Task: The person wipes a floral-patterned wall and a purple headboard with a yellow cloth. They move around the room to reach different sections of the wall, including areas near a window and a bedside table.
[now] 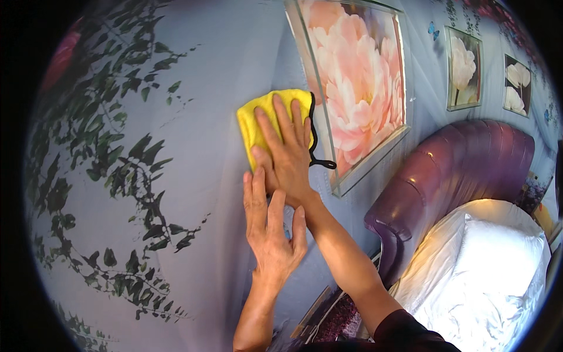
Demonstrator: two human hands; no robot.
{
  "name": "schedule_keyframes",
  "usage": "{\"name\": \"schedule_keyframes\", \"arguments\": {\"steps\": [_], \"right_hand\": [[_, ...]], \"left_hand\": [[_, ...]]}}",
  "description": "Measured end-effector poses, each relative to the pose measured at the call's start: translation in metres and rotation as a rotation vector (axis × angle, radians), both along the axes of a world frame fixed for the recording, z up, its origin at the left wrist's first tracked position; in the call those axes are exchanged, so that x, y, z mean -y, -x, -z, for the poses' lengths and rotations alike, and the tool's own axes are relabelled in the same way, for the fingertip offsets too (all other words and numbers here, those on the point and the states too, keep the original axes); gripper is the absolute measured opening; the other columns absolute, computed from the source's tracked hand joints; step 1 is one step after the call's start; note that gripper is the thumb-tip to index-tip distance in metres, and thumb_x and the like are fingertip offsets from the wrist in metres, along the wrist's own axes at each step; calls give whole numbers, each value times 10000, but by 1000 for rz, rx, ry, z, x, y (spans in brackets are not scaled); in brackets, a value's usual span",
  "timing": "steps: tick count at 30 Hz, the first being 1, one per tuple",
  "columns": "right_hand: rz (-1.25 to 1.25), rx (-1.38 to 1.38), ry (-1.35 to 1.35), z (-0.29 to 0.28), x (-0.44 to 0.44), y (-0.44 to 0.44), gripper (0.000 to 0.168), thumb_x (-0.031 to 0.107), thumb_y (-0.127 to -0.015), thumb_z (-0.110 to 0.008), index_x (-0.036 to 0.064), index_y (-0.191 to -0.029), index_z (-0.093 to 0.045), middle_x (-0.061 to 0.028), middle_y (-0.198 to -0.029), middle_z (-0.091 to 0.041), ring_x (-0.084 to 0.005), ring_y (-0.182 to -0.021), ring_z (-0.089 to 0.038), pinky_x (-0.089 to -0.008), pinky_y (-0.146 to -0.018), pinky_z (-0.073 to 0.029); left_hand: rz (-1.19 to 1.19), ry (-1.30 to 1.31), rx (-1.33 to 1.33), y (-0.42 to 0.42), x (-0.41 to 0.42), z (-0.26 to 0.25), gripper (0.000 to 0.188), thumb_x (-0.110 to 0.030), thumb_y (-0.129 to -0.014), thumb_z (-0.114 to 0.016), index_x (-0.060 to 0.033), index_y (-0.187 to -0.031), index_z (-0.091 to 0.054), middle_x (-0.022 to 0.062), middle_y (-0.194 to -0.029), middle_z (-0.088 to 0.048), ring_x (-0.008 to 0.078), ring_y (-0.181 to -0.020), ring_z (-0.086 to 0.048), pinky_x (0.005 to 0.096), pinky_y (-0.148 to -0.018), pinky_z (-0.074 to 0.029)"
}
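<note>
My right hand [286, 152] lies flat on a yellow microfiber cloth [248, 116], fingers spread, pressing it against the pale blue-grey wall [206, 145]. The cloth has a black edge and a black hanging loop at its lower right corner. Just below, my left hand [272, 237] is raised near the wall with its fingers apart and nothing in it. Its fingertips come close to my right wrist; whether they touch the wall or the wrist cannot be told. To the right of the cloth is a large framed picture of a pink flower [356, 88].
Printed green ivy [145, 189] covers the left of the wall. Smaller flower pictures [464, 70] [517, 86] hang further right. Below them a tufted purple headboard [453, 163] curves around a bed with white sheets [457, 303] and a white pillow [499, 255]. A baseboard [310, 312] runs along the floor.
</note>
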State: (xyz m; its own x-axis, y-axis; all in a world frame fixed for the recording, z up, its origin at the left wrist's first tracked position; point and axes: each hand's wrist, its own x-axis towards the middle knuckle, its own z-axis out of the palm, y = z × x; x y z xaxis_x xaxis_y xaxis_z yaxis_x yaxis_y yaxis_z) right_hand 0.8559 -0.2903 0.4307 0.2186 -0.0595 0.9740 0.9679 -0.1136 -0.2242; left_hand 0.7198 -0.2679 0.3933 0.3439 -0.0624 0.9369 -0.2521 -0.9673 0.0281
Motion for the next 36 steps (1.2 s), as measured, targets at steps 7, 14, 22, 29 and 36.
{"name": "schedule_keyframes", "arguments": {"steps": [7,14,22,29,36], "right_hand": [[62,-46,-12,22,14,-29,556,402,-1062,-504,141,-1553,-481,-147,-1666,-334,-455,-1551,-220,-631,-1240,-170],[-11,-83,-51,67,23,-19,503,353,-1090,-461,126,-1539,-480,-172,-1628,-385,-464,-1506,-319,-632,-1212,-256],[16,-376,112,164,30,5,580,322,-1098,-436,91,-1620,-337,-150,-1698,-244,-400,-1569,-194,-496,-1265,-204],[41,-570,173,181,35,35,626,293,-1092,-424,87,-1653,-238,-148,-1712,-193,-348,-1584,-168,-454,-1274,-189],[-288,-705,-91,203,16,72,643,322,-1076,-439,84,-1643,-253,-208,-1690,-214,-439,-1567,-163,-555,-1254,-179]], "left_hand": [[114,-54,-26,-57,13,5,419,-10,-837,-707,14,-1252,-660,245,-1597,-420,485,-1517,-312,587,-1210,-307],[19,-165,-202,-62,21,29,511,-24,-784,-743,16,-1289,-678,220,-1592,-435,495,-1493,-339,616,-1188,-320],[-201,-177,-350,-64,35,105,570,-170,-760,-760,-21,-1305,-682,178,-1585,-464,416,-1442,-421,532,-1040,-401],[-151,-147,-319,-57,35,125,388,-174,-756,-735,-26,-1114,-719,157,-1554,-513,350,-1413,-471,513,-1036,-410],[-141,-73,-292,-17,32,132,138,-120,-794,-701,-16,-881,-719,139,-1553,-528,313,-1455,-454,468,-1097,-404]]}}
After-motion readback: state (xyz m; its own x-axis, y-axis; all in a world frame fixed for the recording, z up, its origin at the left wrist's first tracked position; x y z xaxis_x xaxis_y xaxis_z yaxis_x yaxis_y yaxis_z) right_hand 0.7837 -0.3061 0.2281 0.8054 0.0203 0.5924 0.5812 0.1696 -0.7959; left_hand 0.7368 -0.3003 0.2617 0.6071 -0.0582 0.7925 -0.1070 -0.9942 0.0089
